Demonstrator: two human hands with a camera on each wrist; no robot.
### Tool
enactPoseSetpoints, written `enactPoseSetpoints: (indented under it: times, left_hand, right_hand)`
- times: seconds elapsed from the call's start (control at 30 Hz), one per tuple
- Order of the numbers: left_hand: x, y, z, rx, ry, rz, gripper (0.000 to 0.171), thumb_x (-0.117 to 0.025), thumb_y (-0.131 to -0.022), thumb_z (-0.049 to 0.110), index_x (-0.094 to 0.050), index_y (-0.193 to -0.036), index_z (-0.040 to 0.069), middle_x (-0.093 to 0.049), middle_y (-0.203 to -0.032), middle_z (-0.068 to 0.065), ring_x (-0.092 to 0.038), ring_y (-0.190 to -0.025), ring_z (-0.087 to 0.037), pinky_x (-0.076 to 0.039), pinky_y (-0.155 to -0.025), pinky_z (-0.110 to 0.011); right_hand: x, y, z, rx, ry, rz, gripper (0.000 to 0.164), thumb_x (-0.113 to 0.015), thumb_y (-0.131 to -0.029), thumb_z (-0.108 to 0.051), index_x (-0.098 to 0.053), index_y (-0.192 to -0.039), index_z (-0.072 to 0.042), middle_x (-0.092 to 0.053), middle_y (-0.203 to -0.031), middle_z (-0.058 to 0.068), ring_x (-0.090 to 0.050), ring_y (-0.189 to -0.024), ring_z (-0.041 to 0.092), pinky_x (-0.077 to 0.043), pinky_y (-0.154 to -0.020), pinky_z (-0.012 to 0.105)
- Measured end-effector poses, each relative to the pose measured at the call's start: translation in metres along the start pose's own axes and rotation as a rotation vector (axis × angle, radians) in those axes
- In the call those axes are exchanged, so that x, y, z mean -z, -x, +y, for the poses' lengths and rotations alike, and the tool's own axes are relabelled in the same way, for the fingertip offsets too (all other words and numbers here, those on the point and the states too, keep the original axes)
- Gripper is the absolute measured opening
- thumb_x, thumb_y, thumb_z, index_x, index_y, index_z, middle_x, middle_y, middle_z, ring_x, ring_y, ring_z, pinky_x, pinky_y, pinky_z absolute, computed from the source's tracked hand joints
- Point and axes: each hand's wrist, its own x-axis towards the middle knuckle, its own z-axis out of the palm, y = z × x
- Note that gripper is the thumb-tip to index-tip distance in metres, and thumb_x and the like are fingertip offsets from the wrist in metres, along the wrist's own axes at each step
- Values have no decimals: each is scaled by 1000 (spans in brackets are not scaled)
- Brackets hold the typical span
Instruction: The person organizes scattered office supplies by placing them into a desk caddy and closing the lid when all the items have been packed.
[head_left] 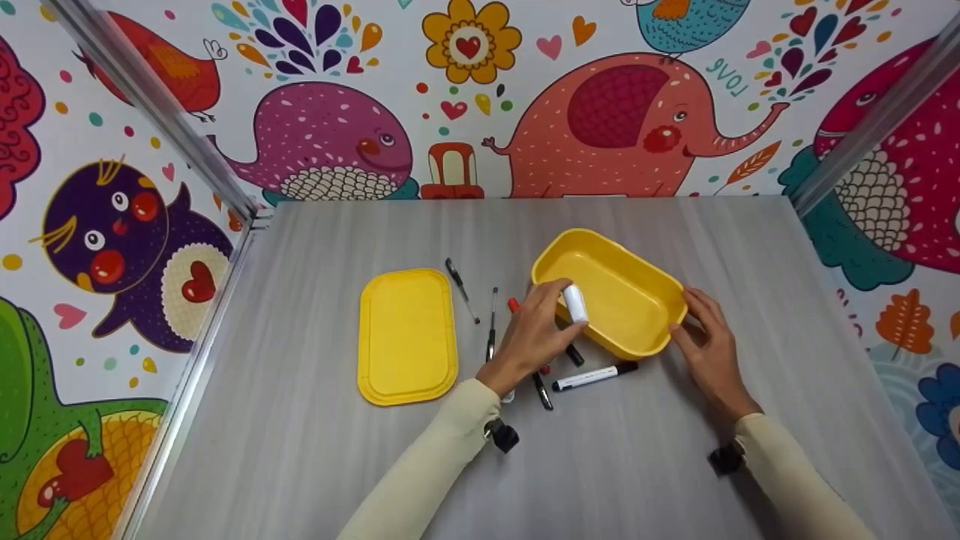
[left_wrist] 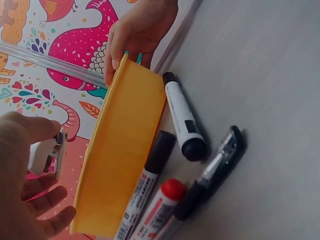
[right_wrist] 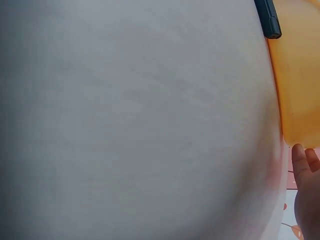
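My left hand (head_left: 534, 326) pinches a small white stapler-like object (head_left: 574, 303) between thumb and fingers, over the near left rim of a yellow box (head_left: 630, 289). In the left wrist view, metal and dark parts show at the end of this white object (left_wrist: 47, 155). My right hand (head_left: 709, 352) grips the box's right end, with thumb and fingers at the rim. The box stands open, and its visible floor is bare. Close along its near side lie a black-capped white marker (head_left: 592, 376), another black-capped marker (left_wrist: 142, 192) and a red-capped marker (left_wrist: 162, 205).
A yellow lid (head_left: 407, 337) lies flat left of the hands. Between lid and box are a black pen (head_left: 463, 291) and another slim pen (head_left: 492, 326); a further black pen (head_left: 541, 390) lies nearer me. A patterned wall (head_left: 465, 112) bounds the grey table (head_left: 300, 450) at the back.
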Motion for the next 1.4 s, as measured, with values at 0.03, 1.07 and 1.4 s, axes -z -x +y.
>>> enactPoseSetpoints:
  times: [0.03, 1.07, 1.4]
  left_hand:
    - [-1, -1, 1, -3, -5, -1, 64, -89, -96, 24, -59, -148, 1, -67, -141, -13, -64, -123, -25, -56, -102, -30]
    - [-31, -23, 35, -29, -17, -77, 66, -86, -99, 32, -59, -152, 2, -67, -148, -10, -61, -133, -23, -49, -113, -25]
    - [-44, -24, 42, -1, -33, -124, 67, -85, -99, 34, -57, -153, 6, -65, -149, -8, -60, -134, -21, -48, -113, -21]
  right_hand:
    - [0, 0, -1, -3, 3, -4, 62, -67, -101, 16, -50, -160, 7, -45, -165, 25, -54, -139, 43, -48, -110, 17]
    - [5, -1, -4, -22, -24, -38, 61, -67, -105, 9, -51, -163, -2, -45, -167, 18, -57, -137, 9, -47, -110, 15]
    - [4, 1, -4, -34, -12, -43, 61, -67, -106, 7, -50, -164, -4, -45, -168, 16, -56, -138, 10, -47, -112, 17]
